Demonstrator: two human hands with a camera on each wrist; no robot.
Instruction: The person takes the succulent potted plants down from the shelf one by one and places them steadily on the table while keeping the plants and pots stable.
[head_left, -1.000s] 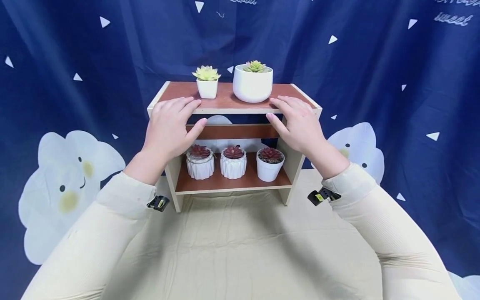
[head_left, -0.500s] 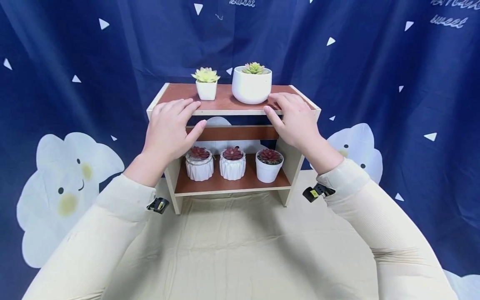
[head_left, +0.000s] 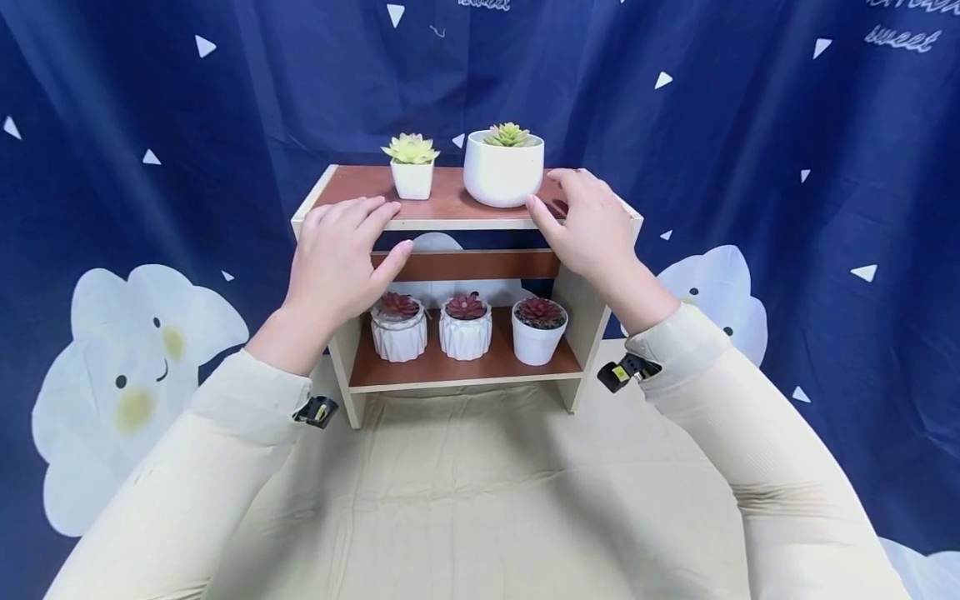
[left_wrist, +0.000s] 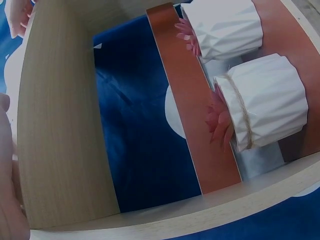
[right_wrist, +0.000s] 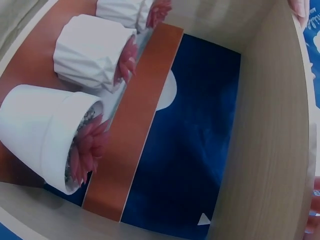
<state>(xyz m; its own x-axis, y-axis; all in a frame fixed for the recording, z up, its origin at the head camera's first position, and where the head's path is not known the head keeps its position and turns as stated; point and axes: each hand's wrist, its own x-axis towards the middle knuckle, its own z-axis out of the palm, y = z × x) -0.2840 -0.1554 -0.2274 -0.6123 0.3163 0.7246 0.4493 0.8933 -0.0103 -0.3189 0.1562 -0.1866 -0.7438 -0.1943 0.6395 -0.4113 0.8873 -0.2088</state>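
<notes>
A small wooden shelf unit (head_left: 450, 223) with a reddish-brown top stands in front of me. My left hand (head_left: 337, 258) rests along its top front edge at the left, fingers extended, near a small square white pot (head_left: 412, 180) holding a pale green succulent. Towards the right, my right hand (head_left: 592, 229) is beside a larger round white pot (head_left: 502, 177) with a green succulent. Its thumb lies right at the pot's lower side, and the fingers reach over the board behind. Both wrist views look under the top board; only parts of the hands show there.
On the lower board stand two faceted white pots, one left (head_left: 400, 337) and one in the middle (head_left: 466, 335), plus a smooth white pot (head_left: 538, 340) at right, all with dark red succulents. Beige cloth (head_left: 465, 500) covers the surface below; a blue patterned curtain (head_left: 300, 92) hangs behind.
My right hand has shifted slightly left and back, from the top board's front edge towards the larger round pot's right side. My left hand and the pots have stayed put.
</notes>
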